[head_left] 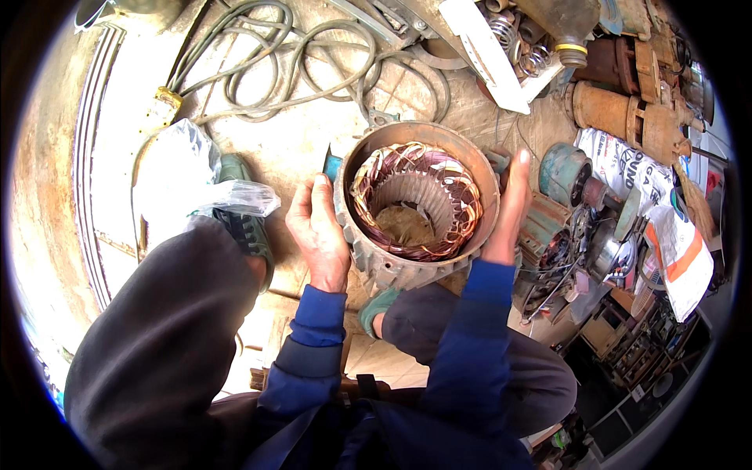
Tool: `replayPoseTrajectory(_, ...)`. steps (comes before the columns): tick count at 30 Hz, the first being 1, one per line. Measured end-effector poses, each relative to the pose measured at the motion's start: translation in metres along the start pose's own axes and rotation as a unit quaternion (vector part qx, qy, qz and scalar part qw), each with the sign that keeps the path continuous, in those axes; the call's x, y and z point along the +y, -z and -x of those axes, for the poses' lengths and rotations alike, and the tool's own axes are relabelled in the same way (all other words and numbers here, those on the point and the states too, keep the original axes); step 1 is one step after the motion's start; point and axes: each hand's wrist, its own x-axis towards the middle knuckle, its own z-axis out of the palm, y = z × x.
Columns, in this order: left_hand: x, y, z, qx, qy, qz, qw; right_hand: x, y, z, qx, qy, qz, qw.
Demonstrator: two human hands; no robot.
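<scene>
Between my two hands stands an electric motor stator (479,157), a ribbed round metal housing with its open end facing up. Inside it a ring of copper windings (368,174) with cloth-like ties surrounds a slotted bore, and the floor shows through the middle. My left hand (319,231) grips the housing's left side, close to a small blue-green part. On the opposite side, my right hand (509,207) presses along the wall with its fingers stretched upward. The fingers' far ends are partly hidden behind the housing on both sides.
A coiled grey cable (305,66) lies on the tiled floor beyond the stator. Clear plastic bags (184,168) rest by my left shoe. To the right are motor parts (564,176), rusty cylindrical housings (603,110) and a white sack (681,262). A tray of springs (509,35) sits farther back.
</scene>
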Motion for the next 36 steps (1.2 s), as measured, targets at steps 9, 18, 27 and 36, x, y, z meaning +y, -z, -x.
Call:
replayPoseTrajectory(9, 0.009, -0.001, 0.005, -0.012, -0.032, -0.037, 0.999, -0.021, -0.018, 0.11, -0.016, 0.04, -0.069, 0.997)
replayPoseTrajectory(18, 0.009, -0.002, 0.002, -0.016, 0.007, 0.009, 1.0, -0.013, -0.03, 0.105, 0.015, 0.084, -0.08, 0.993)
replayPoseTrajectory(27, 0.014, -0.009, 0.005, -0.041, -0.015, -0.066, 0.997, -0.01, -0.017, 0.094, 0.01, 0.005, -0.116, 0.993)
replayPoseTrajectory(36, 0.002, -0.012, 0.009, -0.051, -0.019, -0.091, 0.994, -0.002, -0.005, 0.085, 0.049, -0.022, -0.183, 0.982)
